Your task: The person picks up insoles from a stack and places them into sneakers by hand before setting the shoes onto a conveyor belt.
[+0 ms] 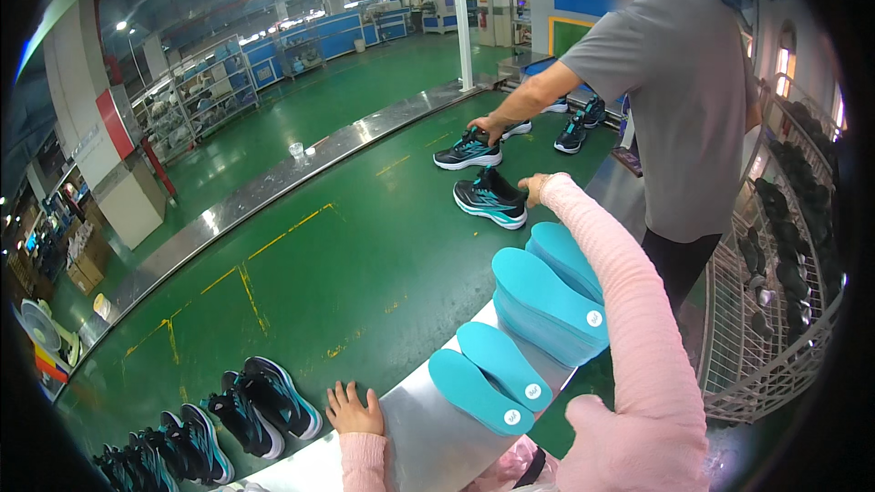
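A shoe factory, no doubt about it: black-and-teal sneakers (187, 446) line up along a long green surface (301, 292), and look, teal insoles (547, 301) stacked in bulk on a metal ledge (410, 424)! A co-worker (679, 91) stands alongside, a big wire rack (729, 392) behind, while pillars (68, 82), ceiling lights (121, 25) and blue-panelled equipment (337, 34) fill the sprawling industrial hall.
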The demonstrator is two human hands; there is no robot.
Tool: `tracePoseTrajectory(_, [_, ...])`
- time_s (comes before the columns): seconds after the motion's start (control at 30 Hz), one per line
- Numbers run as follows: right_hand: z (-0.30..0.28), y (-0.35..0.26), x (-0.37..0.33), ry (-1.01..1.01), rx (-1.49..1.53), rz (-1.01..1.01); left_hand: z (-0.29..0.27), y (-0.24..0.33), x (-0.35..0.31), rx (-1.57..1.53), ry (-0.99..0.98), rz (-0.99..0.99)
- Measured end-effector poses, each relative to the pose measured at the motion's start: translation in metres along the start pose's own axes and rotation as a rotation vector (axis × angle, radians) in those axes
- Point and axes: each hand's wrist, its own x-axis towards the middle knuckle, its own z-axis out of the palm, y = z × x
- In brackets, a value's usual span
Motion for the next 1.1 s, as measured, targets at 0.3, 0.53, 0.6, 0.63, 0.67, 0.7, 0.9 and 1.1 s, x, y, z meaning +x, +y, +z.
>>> tracePoseTrajectory(0.3, [-0.004,-0.061,0.053,-0.021,0.007,-0.142,0.002,-0.006,-0.007,0.009,0.006,-0.041])
tracePoseTrajectory(0.53, [0.017,-0.216,-0.03,0.168,0.054,-0.919,0.007,-0.002,0.008,-0.176,-0.055,0.051])
tracePoseTrajectory(0.6, [0.039,-0.261,-0.084,0.183,0.128,-1.09,-0.005,0.001,0.009,-0.389,0.076,0.127])
tracePoseTrajectory(0.63, [0.051,-0.283,-0.116,0.161,0.204,-1.08,-0.008,0.001,0.01,-0.485,0.152,0.185])
tracePoseTrajectory(0.67, [0.047,-0.29,-0.155,0.031,0.177,-1.263,-0.011,-0.004,0.011,-0.582,0.233,0.234])
tracePoseTrajectory(0.7, [0.053,-0.295,-0.178,-0.113,0.245,-1.4,-0.007,-0.009,0.015,-0.624,0.256,0.237])
tracePoseTrajectory(0.9, [0.07,-0.232,-0.262,0.097,0.116,-1.248,0.013,-0.01,0.026,-0.758,0.243,0.257])
tracePoseTrajectory(1.1, [0.136,-0.17,-0.287,0.153,0.029,-0.537,0.008,-0.025,0.031,-0.81,0.32,0.14])
